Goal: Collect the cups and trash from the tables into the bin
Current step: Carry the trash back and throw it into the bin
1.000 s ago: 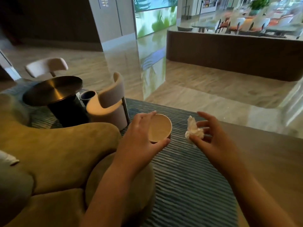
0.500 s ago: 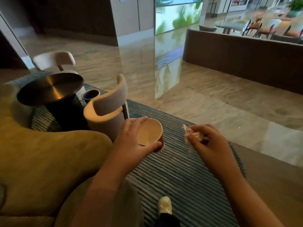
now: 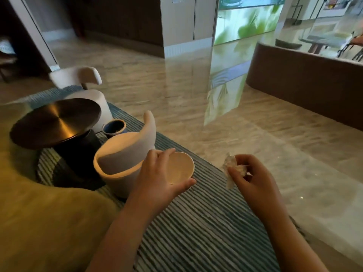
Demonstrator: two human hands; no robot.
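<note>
My left hand point(image 3: 157, 181) holds an empty paper cup point(image 3: 180, 167) by its rim and side, its pale inside turned toward me. A crumpled white tissue point(image 3: 232, 169) is pinched in my right hand point(image 3: 253, 179), a little to the right of the cup. Both hands hover above the striped blue rug point(image 3: 196, 228). A small dark bin point(image 3: 114, 127) with an open top stands on the rug between the round table and the nearer white chair.
A round dark metal table point(image 3: 56, 119) stands at the left, with one white chair point(image 3: 125, 160) just in front of my left hand and another point(image 3: 78, 77) behind the table. An olive sofa point(image 3: 49, 222) fills the lower left. Polished stone floor point(image 3: 216, 114) lies to the right.
The view has moved toward the table and bin, which now appear larger and closer. My right hand's fingers have curled in around the tissue. The cup stays in my left hand.
</note>
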